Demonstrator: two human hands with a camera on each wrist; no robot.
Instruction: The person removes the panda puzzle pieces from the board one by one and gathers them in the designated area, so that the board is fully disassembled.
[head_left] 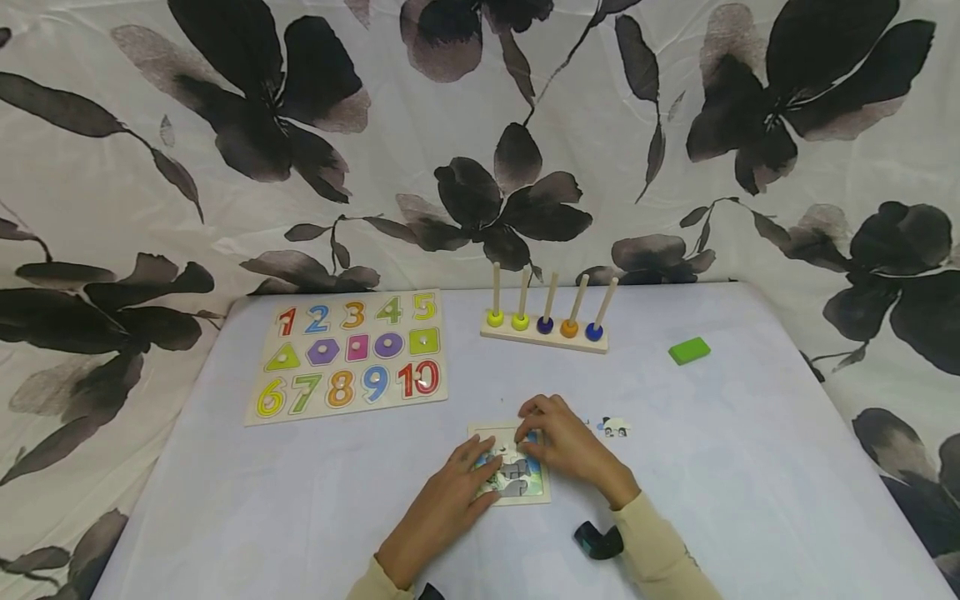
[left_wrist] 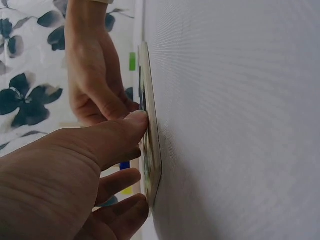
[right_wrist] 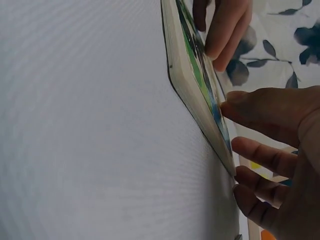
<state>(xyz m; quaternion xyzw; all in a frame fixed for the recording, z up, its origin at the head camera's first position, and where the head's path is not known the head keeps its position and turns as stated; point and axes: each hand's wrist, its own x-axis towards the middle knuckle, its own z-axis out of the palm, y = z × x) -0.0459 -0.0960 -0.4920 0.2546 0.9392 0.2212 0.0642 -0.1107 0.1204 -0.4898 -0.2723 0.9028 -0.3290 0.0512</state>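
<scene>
Fingers of the left hand (head_left: 444, 508) lie almost straight on the puzzle (head_left: 511, 476), and the fingertips press on its picture; this grip is open and it holds nothing. The right hand (head_left: 572, 447) rests on the far right part of the puzzle with bent fingers, the tips touching the surface near the edge. Whether this grip pinches a piece, I cannot tell. In the wrist views the puzzle (left_wrist: 150, 150) lies flat on the tabletop (head_left: 750, 467), and both thumbs touch its top face.

The puzzle lies in the near middle of the tabletop. Just right of the right hand lies a loose piece (head_left: 616, 427). Farther back stands a peg rack (head_left: 545, 321) with coloured rings. Left of it lies a number board (head_left: 348, 354). A green block (head_left: 689, 350) lies well apart at the right.
</scene>
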